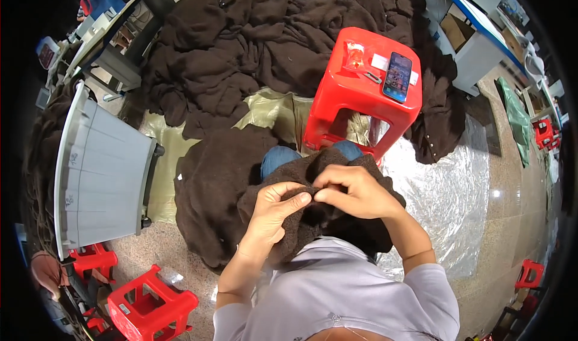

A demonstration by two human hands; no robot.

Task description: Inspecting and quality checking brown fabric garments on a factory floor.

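Fabric [298, 223] between fingers [297, 201], stool edge [352, 87] beyond

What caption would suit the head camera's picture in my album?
Left hand and right hand pinch brown cloth near a red stool bearing a phone.

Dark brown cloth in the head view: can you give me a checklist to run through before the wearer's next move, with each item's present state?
1. Left hand grips the dark brown cloth: ok, thumb and fingers pinch it.
2. Right hand grips it too: ok, fingertips close beside the left thumb.
3. Cloth supported: ok, it lies over the lap, around the jeans.
4. Small tool between the fingertips: cannot tell, the spot is too small and dark.
5. Phone resting securely on the front red stool: ok, it lies flat.
6. Stool top free of loose items: not ok, a clear packet lies there too.
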